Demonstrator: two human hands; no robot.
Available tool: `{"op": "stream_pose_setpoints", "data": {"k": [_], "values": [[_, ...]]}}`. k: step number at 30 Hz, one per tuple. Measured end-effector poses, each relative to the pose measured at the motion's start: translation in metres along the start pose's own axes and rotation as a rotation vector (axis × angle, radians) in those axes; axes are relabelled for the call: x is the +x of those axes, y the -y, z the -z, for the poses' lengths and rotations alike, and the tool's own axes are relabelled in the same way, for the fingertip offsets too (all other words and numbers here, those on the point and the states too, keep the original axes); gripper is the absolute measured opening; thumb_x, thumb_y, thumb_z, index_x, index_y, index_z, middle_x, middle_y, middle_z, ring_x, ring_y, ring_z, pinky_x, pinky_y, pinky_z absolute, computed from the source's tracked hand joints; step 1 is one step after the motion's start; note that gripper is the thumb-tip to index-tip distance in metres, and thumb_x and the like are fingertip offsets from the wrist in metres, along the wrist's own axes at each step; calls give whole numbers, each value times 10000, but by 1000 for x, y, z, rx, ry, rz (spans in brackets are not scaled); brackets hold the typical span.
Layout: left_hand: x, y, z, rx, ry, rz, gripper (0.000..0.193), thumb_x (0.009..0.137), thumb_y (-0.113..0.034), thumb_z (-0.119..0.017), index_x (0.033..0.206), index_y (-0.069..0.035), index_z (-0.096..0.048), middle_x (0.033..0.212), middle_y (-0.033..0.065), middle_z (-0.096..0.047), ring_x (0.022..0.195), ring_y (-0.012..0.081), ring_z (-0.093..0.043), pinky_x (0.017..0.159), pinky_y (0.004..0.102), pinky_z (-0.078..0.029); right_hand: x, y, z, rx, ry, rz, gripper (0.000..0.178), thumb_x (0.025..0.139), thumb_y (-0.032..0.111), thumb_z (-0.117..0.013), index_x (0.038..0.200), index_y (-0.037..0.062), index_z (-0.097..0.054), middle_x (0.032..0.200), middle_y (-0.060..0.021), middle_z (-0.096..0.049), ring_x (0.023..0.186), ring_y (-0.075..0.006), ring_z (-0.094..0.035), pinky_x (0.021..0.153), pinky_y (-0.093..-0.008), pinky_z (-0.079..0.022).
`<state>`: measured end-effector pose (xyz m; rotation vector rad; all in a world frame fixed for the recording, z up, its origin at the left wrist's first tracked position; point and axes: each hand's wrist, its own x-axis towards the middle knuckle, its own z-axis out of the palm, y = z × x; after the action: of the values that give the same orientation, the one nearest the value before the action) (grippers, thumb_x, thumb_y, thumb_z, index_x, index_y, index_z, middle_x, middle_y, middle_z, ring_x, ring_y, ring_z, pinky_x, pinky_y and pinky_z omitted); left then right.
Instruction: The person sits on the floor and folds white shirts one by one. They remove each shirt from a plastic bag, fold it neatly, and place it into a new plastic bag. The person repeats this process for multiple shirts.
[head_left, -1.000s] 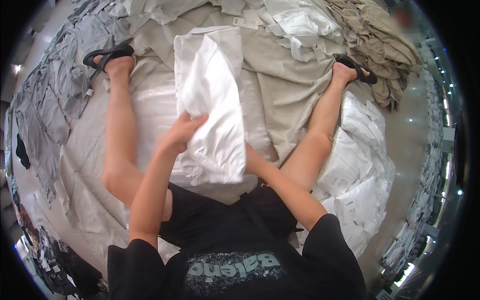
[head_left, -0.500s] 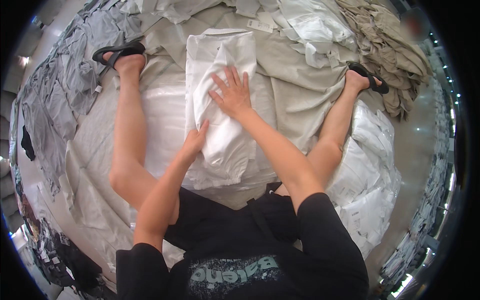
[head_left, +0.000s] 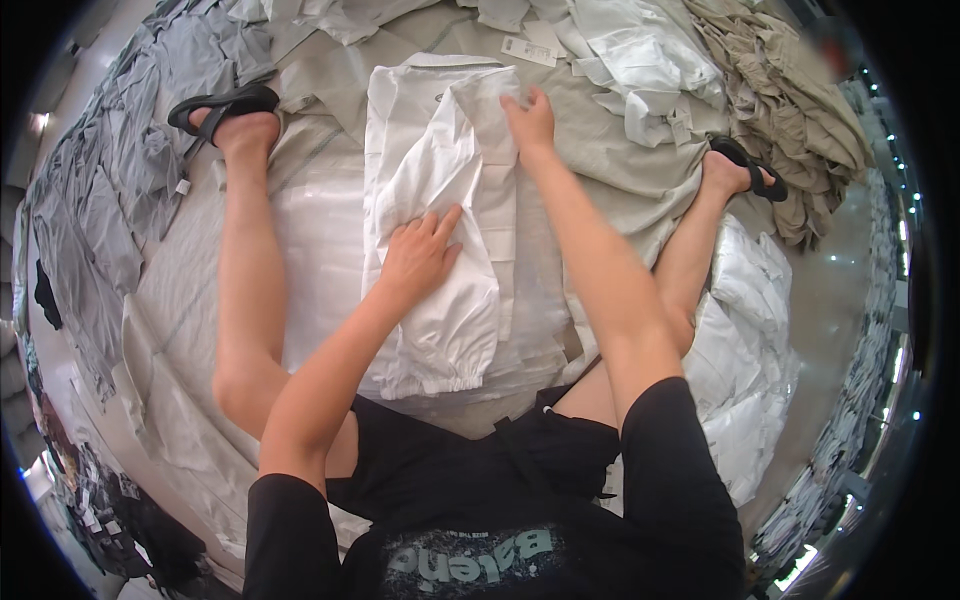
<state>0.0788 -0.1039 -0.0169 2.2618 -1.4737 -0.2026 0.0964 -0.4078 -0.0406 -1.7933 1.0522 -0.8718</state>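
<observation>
A folded white collared garment (head_left: 430, 130) lies lengthwise between my legs, its collar at the far end. One sleeve (head_left: 450, 345) runs down over it and ends in a gathered cuff near me. My left hand (head_left: 420, 258) rests on this sleeve about halfway down, fingers stretched out and apart. At the garment's far right edge is my right hand (head_left: 531, 122), its thumb over the cloth and its other fingers partly hidden at the border. It appears to grip that edge. Underneath is a stack of flat clear-wrapped white packages (head_left: 325, 240).
Grey garments (head_left: 100, 200) are heaped at the left, beige ones (head_left: 785, 110) at the far right. Loose white clothes (head_left: 640, 60) lie at the back beside a paper tag (head_left: 530, 50). Bagged white garments (head_left: 735, 350) pile up by my right leg. A beige cloth (head_left: 185, 320) covers the floor.
My right hand has moved off the middle of the garment to its far right edge. My left hand has shifted from the left side onto the sleeve, its fingers now laid out flat.
</observation>
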Motion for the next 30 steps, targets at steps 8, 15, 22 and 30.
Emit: {"op": "stream_pose_setpoints", "data": {"k": [8, 15, 22, 30], "values": [[5, 6, -7, 35, -71, 17, 605, 989, -325, -723, 1532, -95, -589, 1070, 106, -656, 998, 302, -668, 886, 458, -519, 55, 76, 13, 586, 752, -468, 357, 918, 110, -891, 1229, -24, -775, 1164, -115, -821, 1008, -237, -791, 938, -365, -628], [3, 38, -4, -5, 297, -53, 597, 985, -325, -717, 1512, -67, -607, 1279, 152, -728, 1192, 341, -687, 1009, 472, -528, -125, 140, 185, 60, 800, 443, 293, 906, 60, -837, 1193, 9, -806, 1179, -109, -813, 1072, -211, -753, 972, -343, -567], [-61, 46, 52, -273, 495, -64, 444, 976, -193, -703, 1392, -37, -683, 1353, 164, -717, 1299, 336, -654, 1108, 467, -506, -268, 46, 231, 109, 1046, 479, 258, 839, -15, -788, 1078, 81, -803, 1223, -19, -776, 1204, -280, -656, 1028, -404, -530], [-77, 115, 120, -30, 440, -429, 357, 936, -38, -671, 1285, -10, -745, 1395, 163, -717, 1375, 329, -636, 1182, 461, -499, -279, 28, 225, -220, 930, 660, 525, 870, -106, -592, 1336, 91, -731, 1431, -142, -663, 1422, -354, -562, 1211, -504, -433]]}}
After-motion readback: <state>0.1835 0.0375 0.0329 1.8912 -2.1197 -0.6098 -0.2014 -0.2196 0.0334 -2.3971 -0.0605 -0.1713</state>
